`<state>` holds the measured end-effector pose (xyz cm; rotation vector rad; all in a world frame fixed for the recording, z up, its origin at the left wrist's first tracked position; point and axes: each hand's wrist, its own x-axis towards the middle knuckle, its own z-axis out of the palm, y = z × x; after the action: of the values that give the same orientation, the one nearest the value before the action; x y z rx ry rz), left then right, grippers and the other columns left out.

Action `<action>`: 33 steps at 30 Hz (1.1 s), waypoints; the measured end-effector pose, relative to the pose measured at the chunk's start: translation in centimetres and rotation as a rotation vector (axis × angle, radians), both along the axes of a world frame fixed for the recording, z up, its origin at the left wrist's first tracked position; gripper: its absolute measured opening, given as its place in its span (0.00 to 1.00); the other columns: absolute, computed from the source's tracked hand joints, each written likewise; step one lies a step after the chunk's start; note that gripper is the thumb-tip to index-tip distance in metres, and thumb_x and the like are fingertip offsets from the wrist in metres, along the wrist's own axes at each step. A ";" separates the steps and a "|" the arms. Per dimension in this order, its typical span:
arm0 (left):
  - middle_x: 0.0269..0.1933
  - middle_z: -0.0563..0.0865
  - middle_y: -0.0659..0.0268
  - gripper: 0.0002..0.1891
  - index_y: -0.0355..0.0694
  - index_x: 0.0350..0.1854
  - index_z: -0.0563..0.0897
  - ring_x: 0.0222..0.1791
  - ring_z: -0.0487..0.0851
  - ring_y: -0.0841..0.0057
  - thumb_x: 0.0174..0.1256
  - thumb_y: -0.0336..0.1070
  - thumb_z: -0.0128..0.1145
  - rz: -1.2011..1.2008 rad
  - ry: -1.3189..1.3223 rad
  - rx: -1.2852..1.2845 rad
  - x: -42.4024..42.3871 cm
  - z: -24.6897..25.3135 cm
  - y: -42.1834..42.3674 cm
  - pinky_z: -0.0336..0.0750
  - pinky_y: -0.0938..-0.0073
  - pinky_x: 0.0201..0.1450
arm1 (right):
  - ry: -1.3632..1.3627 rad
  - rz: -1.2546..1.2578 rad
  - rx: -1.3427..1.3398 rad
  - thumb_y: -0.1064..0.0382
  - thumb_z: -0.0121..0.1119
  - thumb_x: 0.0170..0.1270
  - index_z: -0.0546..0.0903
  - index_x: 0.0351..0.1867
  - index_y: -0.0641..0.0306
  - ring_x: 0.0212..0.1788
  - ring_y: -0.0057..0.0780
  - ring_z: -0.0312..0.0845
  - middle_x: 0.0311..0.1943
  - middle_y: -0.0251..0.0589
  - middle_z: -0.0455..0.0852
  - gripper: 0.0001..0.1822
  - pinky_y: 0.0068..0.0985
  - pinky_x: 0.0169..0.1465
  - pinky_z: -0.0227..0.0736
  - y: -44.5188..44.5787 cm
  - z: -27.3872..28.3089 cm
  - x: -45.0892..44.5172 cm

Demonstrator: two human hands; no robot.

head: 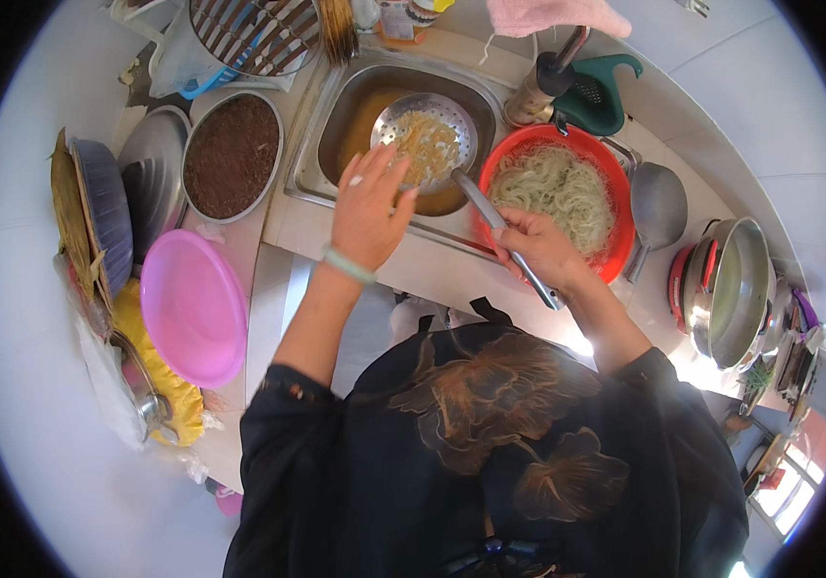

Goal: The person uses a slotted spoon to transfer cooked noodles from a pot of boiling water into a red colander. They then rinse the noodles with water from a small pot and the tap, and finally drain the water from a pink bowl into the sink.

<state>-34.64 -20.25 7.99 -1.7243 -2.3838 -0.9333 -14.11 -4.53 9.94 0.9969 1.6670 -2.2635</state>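
My right hand [537, 242] grips the metal handle of a perforated skimmer ladle [460, 123]. Its round bowl is over the steel sink [333, 184] and holds small yellowish-brown bits [431, 148] whose kind I cannot tell. Over the ladle's near left rim is my left hand [373, 209], fingers spread, with a ring and a pale green bangle; whether the fingertips touch the bits is unclear. Brownish liquid [362, 130] lies in the basin below. Just right of the sink, a red plastic basket [626, 217] contains pale, translucent noodle-like strands [554, 188].
To the left are a pan of dark brown crumbly matter [232, 155], a pink basin [192, 311] and a metal lid [156, 173]. On the right stand a metal scoop [659, 206] and a steel pot [735, 289]. The faucet [532, 94] and a green strainer [590, 90] are behind.
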 end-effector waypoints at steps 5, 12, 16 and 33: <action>0.65 0.75 0.52 0.25 0.36 0.61 0.76 0.69 0.68 0.56 0.67 0.46 0.56 -0.093 0.194 -0.157 -3.0 -1.6 5.4 0.59 0.53 0.71 | 0.039 0.023 -0.035 0.64 0.53 0.69 0.76 0.39 0.65 0.17 0.17 0.69 0.22 0.31 0.75 0.07 0.17 0.22 0.64 -1.1 0.5 -0.5; 0.61 0.77 0.52 0.26 0.34 0.59 0.77 0.64 0.72 0.56 0.67 0.49 0.57 -0.288 0.063 -0.216 -3.2 -2.8 5.5 0.63 0.57 0.68 | 0.041 -0.208 -0.043 0.62 0.54 0.69 0.79 0.52 0.66 0.17 0.15 0.67 0.22 0.30 0.74 0.14 0.14 0.22 0.64 -1.6 -0.9 -1.4; 0.62 0.77 0.52 0.26 0.34 0.59 0.77 0.64 0.72 0.56 0.67 0.49 0.57 -0.317 0.034 -0.232 -4.2 -3.0 6.3 0.62 0.56 0.69 | 0.006 -0.212 -0.029 0.62 0.53 0.69 0.79 0.52 0.67 0.17 0.15 0.67 0.21 0.31 0.74 0.15 0.14 0.22 0.64 -2.2 -0.4 -2.1; 0.61 0.77 0.56 0.28 0.35 0.60 0.75 0.66 0.71 0.62 0.66 0.53 0.56 -0.531 0.112 -0.335 -5.4 -2.3 6.4 0.58 0.55 0.71 | 0.013 -0.283 -0.063 0.62 0.53 0.69 0.78 0.51 0.67 0.17 0.16 0.68 0.21 0.31 0.75 0.14 0.15 0.22 0.64 -3.4 -0.4 -2.5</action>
<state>-40.04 -13.85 5.70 -2.5327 -2.1391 -0.4583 -16.63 -7.97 9.55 1.2769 1.5318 -2.4823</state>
